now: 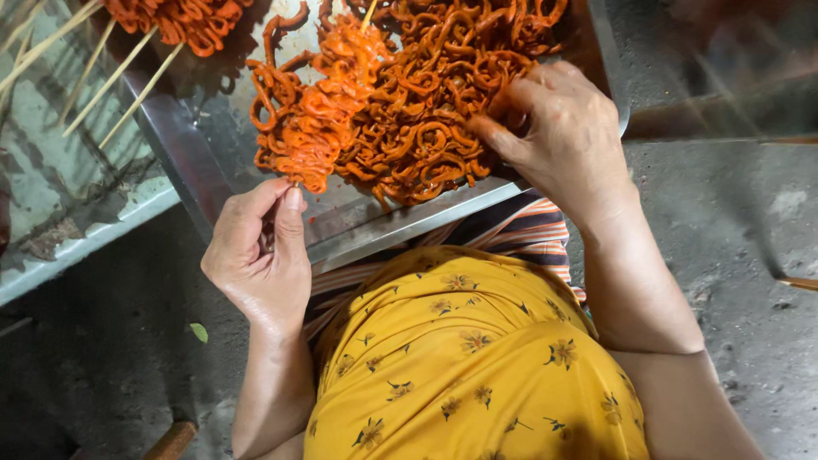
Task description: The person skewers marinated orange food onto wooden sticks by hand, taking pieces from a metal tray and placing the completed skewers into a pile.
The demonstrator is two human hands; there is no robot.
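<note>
Curled orange-red strips point(443, 94) lie heaped in a metal tray point(409, 223), filling its far and middle part; they look like marinated pieces, glossy and tangled. The tray's near rim sits just beyond the person's lap, which is covered by a yellow flowered cloth point(477, 366) over a striped one point(520, 226).

A loaded skewer point(328, 102) lies slanted across the left side of the heap, packed with paler orange strips bunched tightly along a thin stick whose far tip pokes out at the top edge of the view. Its near end comes down over the tray's bare metal to the left hand point(260, 255), which is closed with thumb and fingertips pressed together, pinching the stick's near end just below the lowest strip.

The right hand point(567, 136) rests on the right side of the heap, fingers curled down into the loose strips, thumb tip touching them; whether it grips a piece cannot be told.

Far left, more filled skewers point(175, 21) lie with their bare sticks point(111, 81) pointing toward a pale green, worn surface point(60, 183). Grey floor point(741, 255) shows on the right.
</note>
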